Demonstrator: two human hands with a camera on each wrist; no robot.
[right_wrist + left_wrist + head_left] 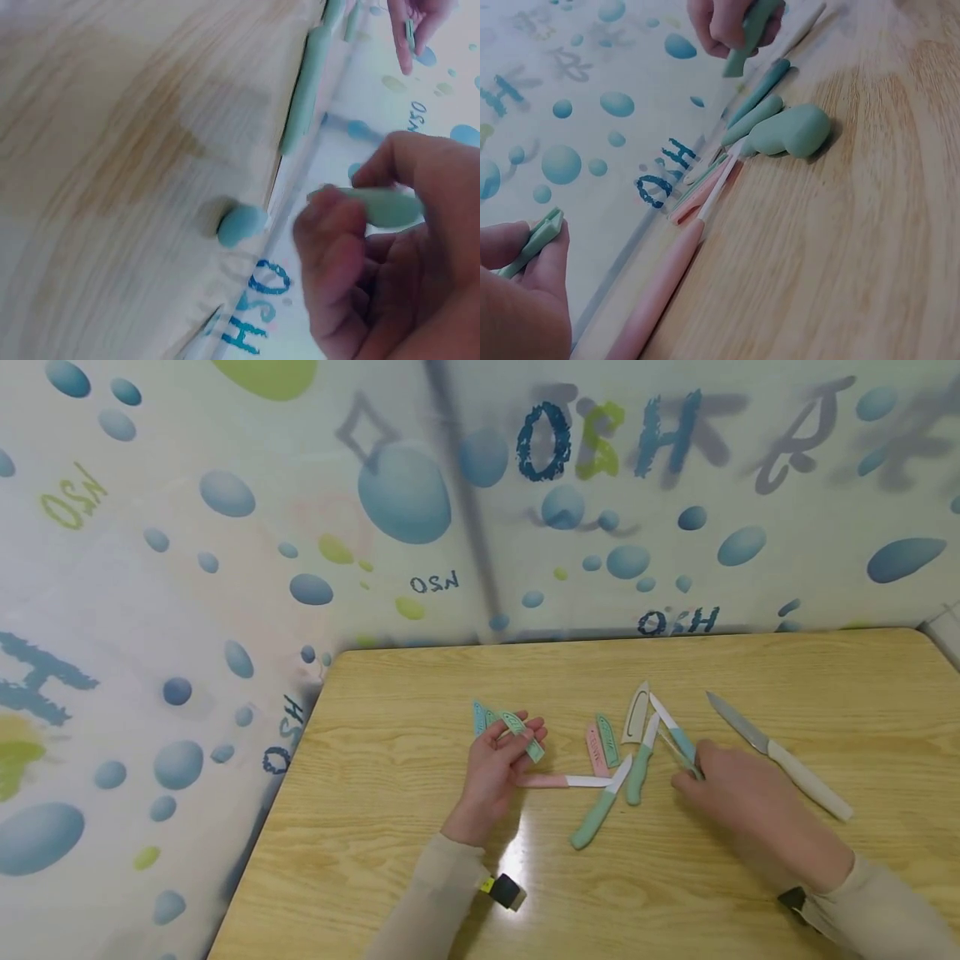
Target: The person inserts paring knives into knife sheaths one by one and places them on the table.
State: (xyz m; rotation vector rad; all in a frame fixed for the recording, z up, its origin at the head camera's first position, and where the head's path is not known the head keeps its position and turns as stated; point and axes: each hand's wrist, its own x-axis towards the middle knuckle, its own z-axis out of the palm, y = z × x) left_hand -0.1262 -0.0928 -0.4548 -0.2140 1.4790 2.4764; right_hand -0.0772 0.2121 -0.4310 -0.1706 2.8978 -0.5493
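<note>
My left hand (495, 772) pinches a green knife sheath (521, 735) between thumb and fingers above the table; the left wrist view shows its slotted end. Beyond that hand lie a blue sheath (479, 717) and another green sheath (491, 717), partly covered. My right hand (738, 793) grips a green-handled knife (386, 208), its thin blade pointing up and left in the head view. Beside it lies a blue-handled knife (672, 727). Two green-handled knives (596, 814) (642, 764) and a pink-handled knife (551, 782) rest between the hands.
A pink sheath (596, 750), a green sheath (607, 741) and a cream sheath (637, 714) lie mid-table. A large cream-handled knife (806, 777) lies at the right, blade pointing away. The wooden table (375, 827) meets a patterned wall covering (420, 610) at the back.
</note>
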